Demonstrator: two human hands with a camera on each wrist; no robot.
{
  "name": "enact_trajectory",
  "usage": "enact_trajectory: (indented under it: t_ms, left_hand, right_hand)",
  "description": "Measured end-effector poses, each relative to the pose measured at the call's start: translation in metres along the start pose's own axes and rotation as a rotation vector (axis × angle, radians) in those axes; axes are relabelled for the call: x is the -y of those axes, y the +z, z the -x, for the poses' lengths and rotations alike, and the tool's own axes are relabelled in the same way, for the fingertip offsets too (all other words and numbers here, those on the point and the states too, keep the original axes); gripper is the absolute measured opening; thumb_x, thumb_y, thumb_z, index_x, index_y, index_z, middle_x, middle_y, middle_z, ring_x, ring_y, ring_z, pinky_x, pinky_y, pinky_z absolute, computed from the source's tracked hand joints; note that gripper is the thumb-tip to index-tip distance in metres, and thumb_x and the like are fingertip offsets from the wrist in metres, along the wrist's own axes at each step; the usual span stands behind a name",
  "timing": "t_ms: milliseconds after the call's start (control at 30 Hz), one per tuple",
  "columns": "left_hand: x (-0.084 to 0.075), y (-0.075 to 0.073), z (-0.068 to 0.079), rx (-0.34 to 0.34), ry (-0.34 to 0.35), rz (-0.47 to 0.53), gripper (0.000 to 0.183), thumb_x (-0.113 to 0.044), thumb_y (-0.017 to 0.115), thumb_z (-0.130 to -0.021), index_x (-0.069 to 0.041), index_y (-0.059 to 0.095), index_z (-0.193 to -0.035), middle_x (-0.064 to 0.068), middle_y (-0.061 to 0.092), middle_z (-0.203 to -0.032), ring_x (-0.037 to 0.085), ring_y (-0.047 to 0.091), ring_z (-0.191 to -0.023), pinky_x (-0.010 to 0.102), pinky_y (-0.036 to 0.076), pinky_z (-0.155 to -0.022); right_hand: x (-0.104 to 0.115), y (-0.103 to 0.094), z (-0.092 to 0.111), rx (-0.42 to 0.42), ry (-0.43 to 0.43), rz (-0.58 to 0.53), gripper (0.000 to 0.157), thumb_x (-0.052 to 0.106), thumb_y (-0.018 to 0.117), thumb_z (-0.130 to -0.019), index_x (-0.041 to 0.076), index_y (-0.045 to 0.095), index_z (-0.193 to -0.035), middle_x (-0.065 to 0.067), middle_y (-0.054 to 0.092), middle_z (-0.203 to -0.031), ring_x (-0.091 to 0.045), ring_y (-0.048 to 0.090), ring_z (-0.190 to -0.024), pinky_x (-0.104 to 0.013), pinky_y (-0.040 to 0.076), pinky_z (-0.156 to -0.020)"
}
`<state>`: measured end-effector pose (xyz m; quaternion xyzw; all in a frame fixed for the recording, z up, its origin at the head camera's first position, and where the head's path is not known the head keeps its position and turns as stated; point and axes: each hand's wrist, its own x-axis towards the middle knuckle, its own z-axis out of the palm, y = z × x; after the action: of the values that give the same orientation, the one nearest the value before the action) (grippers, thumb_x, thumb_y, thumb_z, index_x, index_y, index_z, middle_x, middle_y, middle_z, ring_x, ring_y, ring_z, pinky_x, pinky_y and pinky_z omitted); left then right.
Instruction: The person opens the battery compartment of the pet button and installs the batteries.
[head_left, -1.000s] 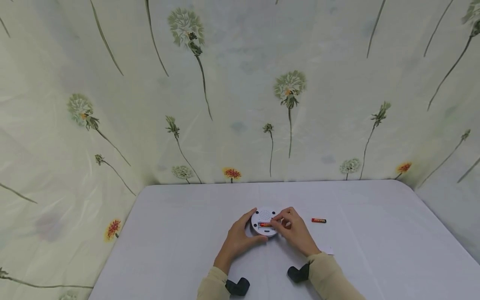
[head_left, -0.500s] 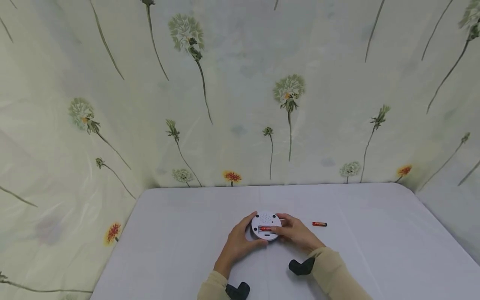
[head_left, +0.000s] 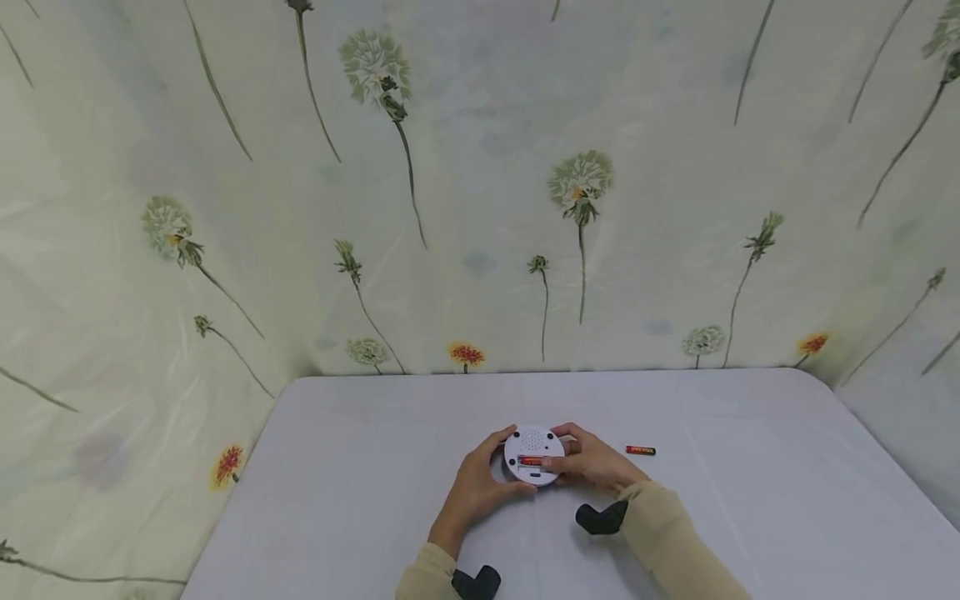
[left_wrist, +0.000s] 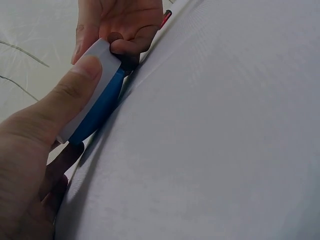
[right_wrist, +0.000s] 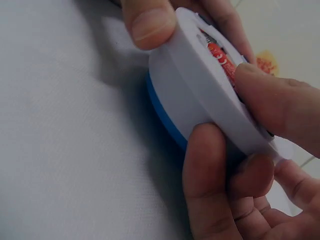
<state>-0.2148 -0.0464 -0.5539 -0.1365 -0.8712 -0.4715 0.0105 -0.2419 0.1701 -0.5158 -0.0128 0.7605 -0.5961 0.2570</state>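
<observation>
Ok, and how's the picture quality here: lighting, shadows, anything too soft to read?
Head view: even, flat light, but print on the loose battery is too small to read. Left wrist view: dim, with a soft shadow on the cloth along the round device. Right wrist view: dim and slightly soft, cloth shadowed beside the device.

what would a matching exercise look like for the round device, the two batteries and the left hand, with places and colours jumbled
Things:
1. round device
2. battery under the thumb of the right hand
3. other battery
4. left hand

Matches:
A. on the table, right of both hands
B. lying in the round device
C. gripping the round device
D. white and blue

Pairs: 1-D, 2-B, 3-A, 4-C
</observation>
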Motion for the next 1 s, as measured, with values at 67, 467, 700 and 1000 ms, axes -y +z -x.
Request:
enact_trajectory:
  t_ms: [67,467,700,1000]
  left_hand:
    - [0.0002,0.0003,0.0004,-0.001,0.003,0.001,0.092,-0.054,0.081,-0.059,-0.038,0.04,-0.139,-0.01,0.051,-0.14,0.013,0.043,-0.134,0.04,0.037,-0.111]
    - [0.0043,0.0001,-0.0014,0.007,-0.008,-0.005,0.093,-0.059,0.079,-0.058,-0.043,0.038,-0.139,-0.015,0.048,-0.141,0.008,0.04,-0.135,0.038,0.035,-0.112]
    - [0.0032,-0.0004,-0.0028,0.014,-0.011,0.013,0.093,-0.057,0.08,-0.057,-0.043,0.037,-0.139,-0.017,0.046,-0.141,0.006,0.039,-0.136,0.036,0.034,-0.113]
    - [0.0018,0.0017,-0.0018,0.016,-0.021,0.021,0.093,-0.054,0.081,-0.057,-0.044,0.038,-0.138,-0.015,0.048,-0.141,0.008,0.04,-0.136,0.037,0.035,-0.112]
  right_hand:
    - [0.0002,0.0008,-0.0002,-0.007,0.011,0.008,0.073,0.022,0.079,-0.076,0.007,0.038,-0.134,-0.014,0.058,-0.108,-0.018,0.059,-0.083,-0.027,0.054,-0.068]
    - [-0.0003,0.0035,0.0,-0.008,-0.013,-0.012,0.071,0.021,0.078,-0.077,0.007,0.038,-0.134,-0.013,0.057,-0.108,-0.018,0.06,-0.085,-0.028,0.055,-0.069]
    - [0.0033,0.0041,-0.0006,-0.036,0.03,-0.029,0.069,0.018,0.078,-0.077,0.011,0.039,-0.132,-0.013,0.058,-0.107,-0.019,0.061,-0.083,-0.028,0.056,-0.068]
    - [0.0065,0.0033,0.0002,-0.027,0.055,-0.028,0.068,0.014,0.078,-0.076,0.01,0.038,-0.131,-0.014,0.058,-0.103,-0.02,0.061,-0.079,-0.028,0.056,-0.065]
